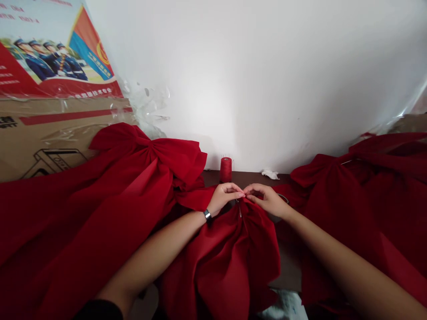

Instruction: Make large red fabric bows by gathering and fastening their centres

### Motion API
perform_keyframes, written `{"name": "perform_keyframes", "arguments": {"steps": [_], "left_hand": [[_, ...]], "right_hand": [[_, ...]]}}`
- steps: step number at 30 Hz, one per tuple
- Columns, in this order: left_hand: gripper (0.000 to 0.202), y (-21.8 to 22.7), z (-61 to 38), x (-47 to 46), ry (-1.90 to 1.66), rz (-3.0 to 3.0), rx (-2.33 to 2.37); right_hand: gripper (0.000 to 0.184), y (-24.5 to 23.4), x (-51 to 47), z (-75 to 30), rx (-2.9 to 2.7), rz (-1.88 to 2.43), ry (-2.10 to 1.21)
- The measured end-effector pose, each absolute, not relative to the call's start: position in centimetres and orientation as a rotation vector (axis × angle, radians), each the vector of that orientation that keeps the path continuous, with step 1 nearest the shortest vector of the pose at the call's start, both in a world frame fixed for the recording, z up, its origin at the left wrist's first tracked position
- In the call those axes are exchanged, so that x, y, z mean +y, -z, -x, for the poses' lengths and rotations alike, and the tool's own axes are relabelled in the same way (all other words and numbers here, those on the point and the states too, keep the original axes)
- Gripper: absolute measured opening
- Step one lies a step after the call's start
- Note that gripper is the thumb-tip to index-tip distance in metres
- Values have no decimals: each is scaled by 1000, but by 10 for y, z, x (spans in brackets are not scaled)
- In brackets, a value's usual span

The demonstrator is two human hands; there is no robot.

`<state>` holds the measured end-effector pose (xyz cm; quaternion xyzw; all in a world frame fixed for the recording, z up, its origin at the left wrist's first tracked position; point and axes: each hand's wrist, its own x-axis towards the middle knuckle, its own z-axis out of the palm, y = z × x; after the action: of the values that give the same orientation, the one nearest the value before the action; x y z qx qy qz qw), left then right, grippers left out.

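Observation:
My left hand (224,198), with a dark band on its wrist, pinches the gathered top of a red cloth (223,271). My right hand (268,201) meets it there, thumb and finger closed on the same gather. The cloth fans out in deep folds below my fingertips. Just under them a thin, shiny metal piece (239,210), like a needle or pin, lies against the folds. Any thread between my fingers is too small to make out. Behind my left hand stands a spool of red thread (226,169).
A large red bow (150,153) with long tails lies at left, before a cardboard box (66,129) and a poster (60,49). More gathered red fabric (353,209) is heaped at right. A crumpled white scrap (270,174) lies by the white wall (267,80).

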<state>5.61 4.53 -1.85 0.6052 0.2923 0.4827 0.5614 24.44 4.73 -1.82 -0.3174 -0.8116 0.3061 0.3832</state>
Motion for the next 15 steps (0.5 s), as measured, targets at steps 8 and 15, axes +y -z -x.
{"name": "perform_keyframes", "arguments": {"steps": [8,15], "left_hand": [[22,17,-55,44,-1105,-1440,653],[18,16,-54,45,-1097,-1434,588]], "right_hand": [[25,20,47,-241,-1948,796,-999],[28,18,43,-237,-1905,791,-1092]]}}
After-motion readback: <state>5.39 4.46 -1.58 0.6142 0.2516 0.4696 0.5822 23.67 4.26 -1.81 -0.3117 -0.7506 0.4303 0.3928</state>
